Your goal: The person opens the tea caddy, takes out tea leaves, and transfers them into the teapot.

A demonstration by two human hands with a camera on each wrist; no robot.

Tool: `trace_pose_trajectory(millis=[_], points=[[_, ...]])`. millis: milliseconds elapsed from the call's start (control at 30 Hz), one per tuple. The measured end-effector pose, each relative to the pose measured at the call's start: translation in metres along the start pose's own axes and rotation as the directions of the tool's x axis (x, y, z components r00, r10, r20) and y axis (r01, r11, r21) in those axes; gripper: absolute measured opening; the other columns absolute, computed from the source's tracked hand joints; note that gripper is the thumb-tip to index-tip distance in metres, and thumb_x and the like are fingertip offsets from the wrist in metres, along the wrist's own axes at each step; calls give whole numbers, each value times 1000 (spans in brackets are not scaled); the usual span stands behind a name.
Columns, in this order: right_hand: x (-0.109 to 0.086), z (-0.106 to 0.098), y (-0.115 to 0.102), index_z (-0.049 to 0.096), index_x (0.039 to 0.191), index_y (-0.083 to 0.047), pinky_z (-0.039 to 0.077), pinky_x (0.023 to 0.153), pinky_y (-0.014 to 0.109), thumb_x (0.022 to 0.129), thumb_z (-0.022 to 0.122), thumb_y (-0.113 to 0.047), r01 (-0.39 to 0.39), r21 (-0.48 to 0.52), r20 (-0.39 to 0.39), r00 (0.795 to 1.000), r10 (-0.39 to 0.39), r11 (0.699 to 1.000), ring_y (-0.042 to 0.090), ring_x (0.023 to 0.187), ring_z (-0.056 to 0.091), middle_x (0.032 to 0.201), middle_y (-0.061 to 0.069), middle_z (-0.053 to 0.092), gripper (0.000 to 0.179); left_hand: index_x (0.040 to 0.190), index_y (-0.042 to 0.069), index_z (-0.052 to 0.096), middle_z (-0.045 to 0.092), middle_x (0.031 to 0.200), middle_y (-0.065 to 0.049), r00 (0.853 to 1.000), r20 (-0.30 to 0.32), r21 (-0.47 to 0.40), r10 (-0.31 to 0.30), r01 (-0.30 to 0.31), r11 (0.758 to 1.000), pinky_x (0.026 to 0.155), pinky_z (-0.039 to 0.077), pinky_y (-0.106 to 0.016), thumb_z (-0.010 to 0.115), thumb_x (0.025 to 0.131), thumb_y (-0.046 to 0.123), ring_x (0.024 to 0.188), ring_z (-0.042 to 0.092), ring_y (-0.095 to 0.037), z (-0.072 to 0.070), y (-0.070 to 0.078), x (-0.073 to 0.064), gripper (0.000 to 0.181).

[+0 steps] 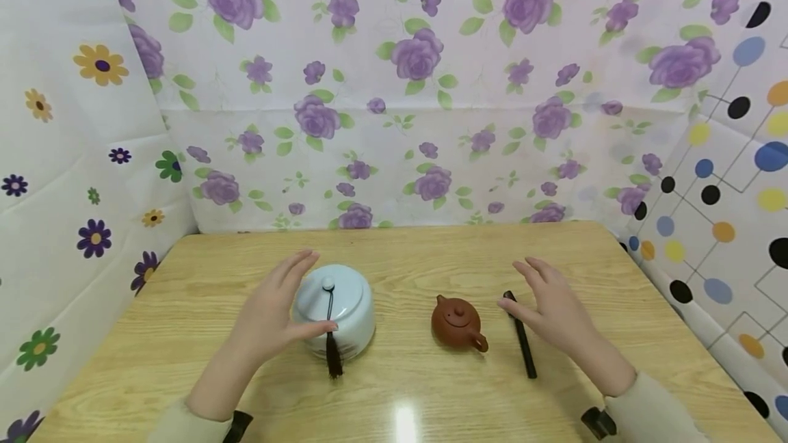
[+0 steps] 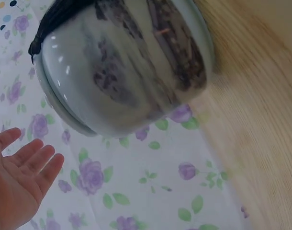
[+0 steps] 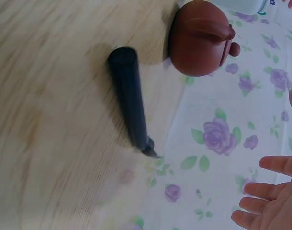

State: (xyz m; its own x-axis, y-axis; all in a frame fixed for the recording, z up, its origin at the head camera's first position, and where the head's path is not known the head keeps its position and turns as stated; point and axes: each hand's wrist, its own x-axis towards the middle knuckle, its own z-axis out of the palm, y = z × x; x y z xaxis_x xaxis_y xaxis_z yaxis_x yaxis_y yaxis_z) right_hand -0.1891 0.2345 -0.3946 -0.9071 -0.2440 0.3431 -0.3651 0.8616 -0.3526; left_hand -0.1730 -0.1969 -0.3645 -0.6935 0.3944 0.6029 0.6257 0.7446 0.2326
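A pale, lidded ceramic jar (image 1: 358,323) stands on the left of the table, a black tassel (image 1: 334,357) hanging from its lid knob. Dark painted scenery shows on its side in the left wrist view. My left hand (image 1: 271,313) hovers at the jar's left, fingers spread and thumb across its front in the head view, gripping nothing. A small reddish-brown clay teapot (image 1: 452,327) sits right of centre. Beside it lies a slim black stick-like tool (image 3: 129,96) with a small pointed tip. My right hand (image 1: 557,313) is held above and right of this tool, empty, fingers spread.
The light wooden table (image 1: 406,251) carries these things. A purple-flowered cloth (image 1: 382,142) hangs behind it. Another flowered cloth (image 1: 55,210) hangs at the left, and a dotted cloth (image 1: 739,224) at the right. Black straps (image 1: 597,422) sit at both wrists.
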Motion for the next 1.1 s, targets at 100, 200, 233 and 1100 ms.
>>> trace_pose_trajectory(millis=[100,200,233,1100], points=[[2,4,-7,44,139,0,36,97,66,88,64,-46,13,22,-6,1000,-13,1000,49,128,36,142,28,38,71,142,9,41,45,141,-15,1000,8,-50,-8,8,999,95,46,-56,77,67,58,126,46,-37,2,6,3,97],[4,8,-13,44,139,0,37,97,65,87,66,-44,23,42,-11,1000,-23,999,48,128,37,142,27,39,71,142,11,41,44,142,-13,1000,19,-91,-15,17,996,98,45,-55,82,65,52,127,46,-35,6,13,6,97],[5,9,-14,44,139,-1,38,97,65,87,66,-43,29,45,-14,1000,-28,999,47,128,37,142,27,39,71,142,11,41,44,142,-12,1000,20,-102,-14,16,995,98,45,-54,83,64,50,127,46,-35,7,15,7,97],[14,38,-45,62,119,-5,53,85,46,80,77,-23,187,129,-69,981,-179,974,32,109,58,118,13,60,45,140,1,41,43,143,-14,982,186,-484,7,86,871,100,47,-43,81,75,18,132,42,-28,49,68,31,78]])
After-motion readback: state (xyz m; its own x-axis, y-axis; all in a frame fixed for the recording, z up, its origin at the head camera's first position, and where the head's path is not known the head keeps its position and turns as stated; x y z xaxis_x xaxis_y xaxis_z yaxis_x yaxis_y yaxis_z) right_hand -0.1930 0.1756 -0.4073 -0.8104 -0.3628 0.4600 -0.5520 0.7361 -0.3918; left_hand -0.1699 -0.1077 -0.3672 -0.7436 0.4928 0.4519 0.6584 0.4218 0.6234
